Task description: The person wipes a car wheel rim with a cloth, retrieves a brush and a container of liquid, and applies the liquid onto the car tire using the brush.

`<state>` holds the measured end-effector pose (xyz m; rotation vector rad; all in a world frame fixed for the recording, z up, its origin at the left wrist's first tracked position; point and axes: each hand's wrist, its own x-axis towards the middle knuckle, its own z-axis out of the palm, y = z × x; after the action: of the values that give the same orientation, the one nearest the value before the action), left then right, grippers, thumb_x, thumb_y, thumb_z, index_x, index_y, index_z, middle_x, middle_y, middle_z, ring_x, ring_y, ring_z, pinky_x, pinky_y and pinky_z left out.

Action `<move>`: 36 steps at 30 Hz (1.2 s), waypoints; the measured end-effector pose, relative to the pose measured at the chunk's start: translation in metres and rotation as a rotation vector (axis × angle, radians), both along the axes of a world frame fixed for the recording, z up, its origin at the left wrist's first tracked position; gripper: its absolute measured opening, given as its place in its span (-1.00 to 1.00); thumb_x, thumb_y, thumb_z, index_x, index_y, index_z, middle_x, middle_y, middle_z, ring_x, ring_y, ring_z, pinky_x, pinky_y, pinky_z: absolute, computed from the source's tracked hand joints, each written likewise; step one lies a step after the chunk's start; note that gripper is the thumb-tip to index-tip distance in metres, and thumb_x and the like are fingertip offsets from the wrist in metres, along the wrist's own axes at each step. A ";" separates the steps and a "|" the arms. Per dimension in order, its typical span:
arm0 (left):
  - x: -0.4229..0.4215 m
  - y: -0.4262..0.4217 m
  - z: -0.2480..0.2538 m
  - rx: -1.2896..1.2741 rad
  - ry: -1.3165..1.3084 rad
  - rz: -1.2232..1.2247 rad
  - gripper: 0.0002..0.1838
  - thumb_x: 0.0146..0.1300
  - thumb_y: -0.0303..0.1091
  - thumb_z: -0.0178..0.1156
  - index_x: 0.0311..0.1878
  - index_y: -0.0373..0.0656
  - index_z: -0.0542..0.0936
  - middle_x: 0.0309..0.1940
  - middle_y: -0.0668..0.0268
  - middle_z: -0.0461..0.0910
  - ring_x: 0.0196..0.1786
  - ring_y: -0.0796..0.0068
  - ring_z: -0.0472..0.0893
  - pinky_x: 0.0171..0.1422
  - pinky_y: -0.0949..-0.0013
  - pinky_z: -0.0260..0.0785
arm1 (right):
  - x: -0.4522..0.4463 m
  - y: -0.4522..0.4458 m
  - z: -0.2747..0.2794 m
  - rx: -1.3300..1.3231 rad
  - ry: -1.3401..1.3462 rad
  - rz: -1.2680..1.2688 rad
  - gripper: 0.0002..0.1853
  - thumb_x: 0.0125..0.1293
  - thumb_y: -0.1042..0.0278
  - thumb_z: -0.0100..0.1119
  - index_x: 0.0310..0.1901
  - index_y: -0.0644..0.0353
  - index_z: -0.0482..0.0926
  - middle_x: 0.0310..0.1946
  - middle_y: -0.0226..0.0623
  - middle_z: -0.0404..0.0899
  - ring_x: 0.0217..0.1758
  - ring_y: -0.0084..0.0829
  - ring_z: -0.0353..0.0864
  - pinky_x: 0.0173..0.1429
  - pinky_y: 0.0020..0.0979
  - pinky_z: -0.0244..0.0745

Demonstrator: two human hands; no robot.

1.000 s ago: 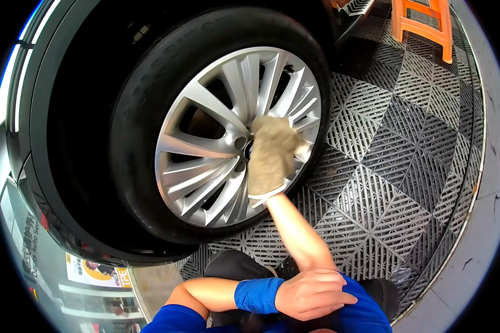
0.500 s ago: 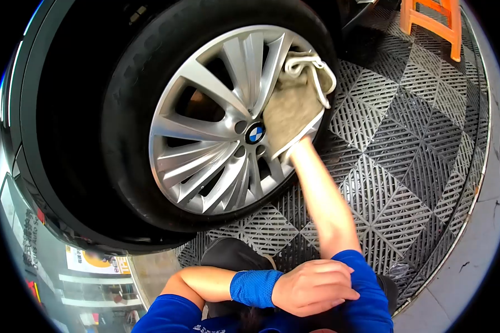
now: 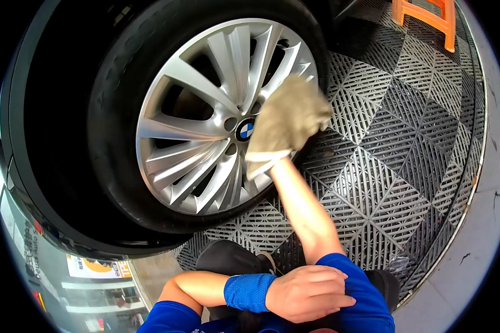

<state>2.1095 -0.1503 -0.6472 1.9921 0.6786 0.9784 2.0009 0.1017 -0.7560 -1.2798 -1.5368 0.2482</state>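
A silver multi-spoke car wheel with a blue-and-white centre cap fills the upper middle of the view. My right hand is hidden inside or beneath a beige cloth with pale edging. The cloth lies over the right side of the rim, just beside the centre cap, and is blurred by motion. Bare forearm shows below the cloth's edge. My left hand, with a blue wristband at the wrist, rests across my right upper arm. Its fingers are loosely bent and lie over the blue sleeve, holding nothing.
A black tyre surrounds the rim under the dark car body. Grey slatted floor tiles extend to the right. An orange stool stands at the upper right. My dark shoe is near the tyre.
The cloth and my right hand have moved down and left across the rim, uncovering its upper right part. My left hand stays on my right arm. The view has shifted slightly.
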 end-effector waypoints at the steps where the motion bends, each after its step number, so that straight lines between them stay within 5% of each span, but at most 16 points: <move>1: -0.002 0.002 0.002 0.002 -0.002 0.014 -0.67 0.14 -0.56 0.25 0.02 -0.38 0.60 -0.22 0.10 0.55 -0.11 0.09 0.59 0.17 0.06 0.51 | 0.010 0.019 0.002 -0.022 -0.001 -0.011 -0.75 0.43 0.23 0.11 0.00 0.19 0.55 -0.11 -0.31 0.57 -0.07 -0.41 0.59 0.07 -0.36 0.53; 10: 0.000 0.004 -0.008 -0.009 -0.007 0.021 -0.69 0.15 -0.52 0.28 -0.01 -0.35 0.61 -0.15 0.07 0.57 -0.03 0.07 0.60 0.15 0.08 0.51 | 0.008 0.002 -0.010 -0.020 -0.071 -0.062 -0.77 0.41 0.22 0.14 -0.06 0.18 0.58 -0.16 -0.33 0.60 -0.12 -0.41 0.61 0.04 -0.34 0.55; 14: 0.004 0.008 0.001 0.012 -0.039 0.050 -0.65 0.10 -0.52 0.33 -0.01 -0.35 0.61 -0.14 0.07 0.57 -0.04 0.06 0.60 0.12 0.09 0.53 | 0.048 0.061 0.011 -0.220 -0.628 -0.310 -0.77 0.41 0.21 0.15 -0.09 0.18 0.60 -0.18 -0.34 0.61 -0.14 -0.41 0.62 0.02 -0.32 0.56; 15: 0.005 0.007 0.002 0.021 -0.043 0.076 -0.65 0.10 -0.53 0.33 -0.01 -0.35 0.61 -0.14 0.08 0.57 -0.05 0.05 0.60 0.10 0.09 0.53 | 0.050 0.078 0.009 -0.383 -0.614 -0.054 -0.66 0.43 0.19 0.12 0.10 0.23 0.54 0.00 -0.30 0.58 0.02 -0.40 0.60 0.13 -0.41 0.53; 17: 0.006 0.002 -0.003 0.001 -0.038 0.087 -0.66 0.10 -0.53 0.33 -0.01 -0.35 0.61 -0.15 0.08 0.56 -0.06 0.05 0.60 0.09 0.09 0.53 | -0.017 0.079 -0.081 -0.088 -0.012 -0.102 -0.52 0.44 0.21 0.11 0.30 0.25 0.39 0.18 -0.24 0.50 0.23 -0.43 0.51 0.29 -0.50 0.44; 18: 0.006 0.003 -0.006 0.001 -0.032 0.072 -0.66 0.10 -0.53 0.32 -0.01 -0.35 0.61 -0.16 0.09 0.55 -0.08 0.05 0.59 0.08 0.09 0.52 | -0.027 0.057 -0.081 -0.077 0.050 -0.127 -0.55 0.44 0.23 0.09 0.27 0.25 0.40 0.16 -0.25 0.50 0.20 -0.44 0.51 0.27 -0.51 0.45; 23: 0.005 0.005 -0.016 -0.055 0.013 -0.009 -0.67 0.11 -0.53 0.32 -0.02 -0.36 0.62 -0.19 0.10 0.54 -0.12 0.10 0.58 0.11 0.08 0.51 | -0.073 -0.051 -0.052 -0.283 -0.518 -0.423 -0.69 0.46 0.34 0.02 0.16 0.25 0.46 0.05 -0.33 0.52 0.08 -0.53 0.53 0.13 -0.55 0.51; 25: 0.008 0.004 -0.009 0.026 0.002 0.017 -0.66 0.11 -0.52 0.33 -0.01 -0.37 0.62 -0.18 0.10 0.54 -0.11 0.12 0.58 0.15 0.07 0.52 | -0.051 -0.056 -0.038 -0.127 -0.636 -0.334 -0.83 0.44 0.34 0.02 -0.12 0.17 0.61 -0.26 -0.49 0.58 -0.17 -0.51 0.59 -0.16 -0.56 0.57; 31: -0.003 0.004 -0.007 -0.010 0.034 0.109 -0.67 0.13 -0.51 0.32 0.00 -0.34 0.62 -0.11 0.08 0.57 -0.01 0.09 0.61 0.17 0.07 0.52 | 0.014 0.060 -0.058 -0.191 -0.182 -0.128 -0.83 0.47 0.28 0.01 -0.18 0.13 0.58 -0.35 -0.48 0.56 -0.28 -0.56 0.56 -0.24 -0.58 0.56; 36: 0.000 0.002 -0.013 -0.022 0.007 0.061 -0.68 0.14 -0.52 0.31 -0.01 -0.37 0.61 -0.23 0.12 0.54 -0.12 0.14 0.59 0.15 0.06 0.51 | -0.036 -0.022 -0.059 -0.119 -0.068 -0.113 -0.80 0.49 0.23 -0.01 -0.24 0.10 0.55 -0.42 -0.47 0.55 -0.37 -0.61 0.54 -0.31 -0.60 0.55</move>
<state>2.1092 -0.1485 -0.6601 1.9667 0.7550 0.9970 1.9653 0.0798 -0.8151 -1.4774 -1.5194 0.2278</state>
